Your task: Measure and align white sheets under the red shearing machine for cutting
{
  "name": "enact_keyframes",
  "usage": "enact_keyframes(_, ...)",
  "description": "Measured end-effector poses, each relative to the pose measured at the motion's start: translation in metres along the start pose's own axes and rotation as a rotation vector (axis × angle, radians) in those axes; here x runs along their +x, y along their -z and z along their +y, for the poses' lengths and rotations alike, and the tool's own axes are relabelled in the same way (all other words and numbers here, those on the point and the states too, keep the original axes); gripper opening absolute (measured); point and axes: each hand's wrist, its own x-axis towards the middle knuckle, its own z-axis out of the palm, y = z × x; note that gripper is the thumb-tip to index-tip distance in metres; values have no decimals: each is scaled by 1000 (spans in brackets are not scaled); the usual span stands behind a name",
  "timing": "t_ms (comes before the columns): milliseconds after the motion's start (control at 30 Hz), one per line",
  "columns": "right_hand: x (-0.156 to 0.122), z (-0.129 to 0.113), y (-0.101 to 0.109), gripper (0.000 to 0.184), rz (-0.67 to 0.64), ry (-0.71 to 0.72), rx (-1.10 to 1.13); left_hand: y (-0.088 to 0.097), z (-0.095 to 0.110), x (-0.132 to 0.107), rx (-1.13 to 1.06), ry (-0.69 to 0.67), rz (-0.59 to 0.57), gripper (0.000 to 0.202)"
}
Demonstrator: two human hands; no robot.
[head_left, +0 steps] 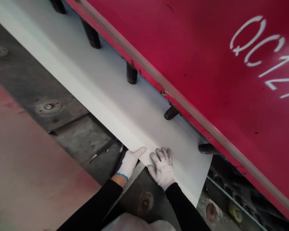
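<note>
Looking down, we have the red body of a sheet-metal shear (197,54) filling the upper right, with white lettering (257,41) on it and a pale steel rail (183,104) along its lower edge. A pinkish-red surface (21,160) spreads across the lower left, and a grey steel bed (82,138) runs beside it. Our white sheet (106,86) lies slantwise across that bed, below a row of black coil springs (131,73) that stand just over it. Our left hand (130,163), in a white work glove with a blue cuff, lies open with its fingers together at the sheet's near edge. Our right hand (162,168), gloved too, rests open on the sheet with its fingers spread. Neither hand is clenched or grasping. A steel ruler (135,175) lies just below and between them.
</note>
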Motion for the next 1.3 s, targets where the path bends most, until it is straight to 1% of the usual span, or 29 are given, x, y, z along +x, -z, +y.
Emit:
enact_keyframes(67, 0, 1, 0, 57, -9, -4, -13, -2, 5, -1, 0, -11, -69, 43)
enact_keyframes(100, 0, 2, 0, 57, -11, -5, -19, -3, 8, -1, 19, -26, -86, 41)
enact_keyframes(167, 1, 3, 0, 57, 0, -6, -23, -2, 13, -1, 110, -66, -81, 40)
enact_keyframes(267, 4, 4, -1, 56, 19, -6, -24, 0, 19, -3, 339, -86, -57, 46)
enact_keyframes(367, 7, 4, -1, 56, 19, -10, -27, 2, 26, -12, 522, -117, -67, 52)
enact_keyframes(433, 8, 4, -1, 57, 18, -8, -32, 3, 29, -22, 652, -172, -75, 51)
enact_keyframes(500, 9, 4, -1, 57, 20, -11, -34, 3, 26, -34, 829, -250, -72, 49)
enact_keyframes(567, 10, 4, 0, 58, 26, -12, -27, 2, 18, -47, 1021, -342, -40, 45)
enact_keyframes(667, 11, 3, 1, 56, 53, -10, -3, 0, 2, -61, 1283, -518, 96, 42)
enact_keyframes(733, 12, 1, 1, 54, 73, -14, 16, -1, -6, -65, 1389, -625, 169, 42)
enact_keyframes(800, 12, -1, 2, 54, 77, -26, 33, -1, -8, -66, 1421, -660, 183, 42)
enact_keyframes(967, 1, 0, 0, 69, 30, -24, 62, 1, -2, -64, 1374, -626, 181, 39)
enact_keyframes(1033, -10, 6, -2, 74, 13, -27, 56, 2, -1, -62, 1367, -638, 196, 39)
enact_keyframes(1100, -26, 14, -4, 75, -4, -47, 48, 2, -2, -60, 1365, -650, 205, 40)
enact_keyframes(1233, -61, 33, -7, 73, -18, -107, 26, 2, -5, -57, 1352, -643, 216, 41)
enact_keyframes(1300, -74, 40, -8, 71, -24, -134, 8, 1, -5, -56, 1349, -642, 227, 40)
